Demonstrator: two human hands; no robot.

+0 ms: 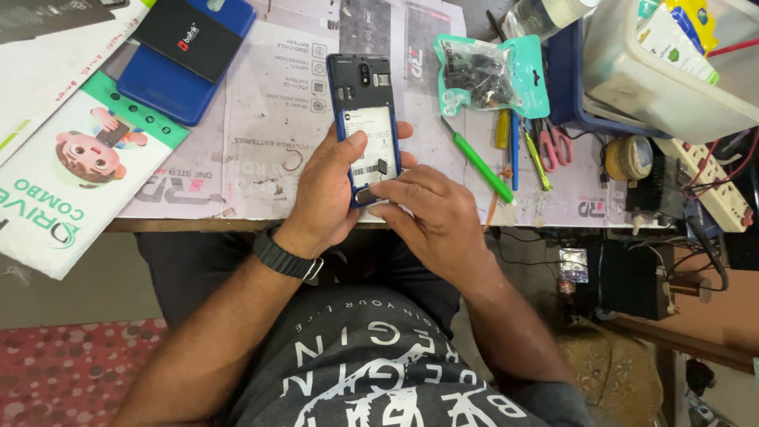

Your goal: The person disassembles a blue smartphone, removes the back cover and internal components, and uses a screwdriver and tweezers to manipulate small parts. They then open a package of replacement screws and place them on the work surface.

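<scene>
Both hands meet on a blue phone [364,119] that lies face down, back cover off, at the near edge of the workbench [261,170]. Left hand [328,190] is closed around the phone's lower left side, thumb laid up over the white-labelled battery [366,142]. Right hand [431,209] comes in from the phone's right, its fingertips [379,190] pinched at the bottom end of the phone; whether they hold some small part there cannot be told.

As for progress, my reading is that the opening-up is done: the cover is off, the battery sits exposed in its bay and the camera end shows bare. The battery looks seated, so work at the lower end is what seems to be in hand, and closing the phone is left.

Left of the phone, well apart, a blue rear cover [170,79] lies with a flat black pack [186,35] on top of it. Right of the phone a green-handled tool [478,166] lies just beside the right hand, and beyond it a teal bag of small parts [490,75] and red-handled scissors [553,146]. A black watch strap [286,257] circles the left wrist.
</scene>
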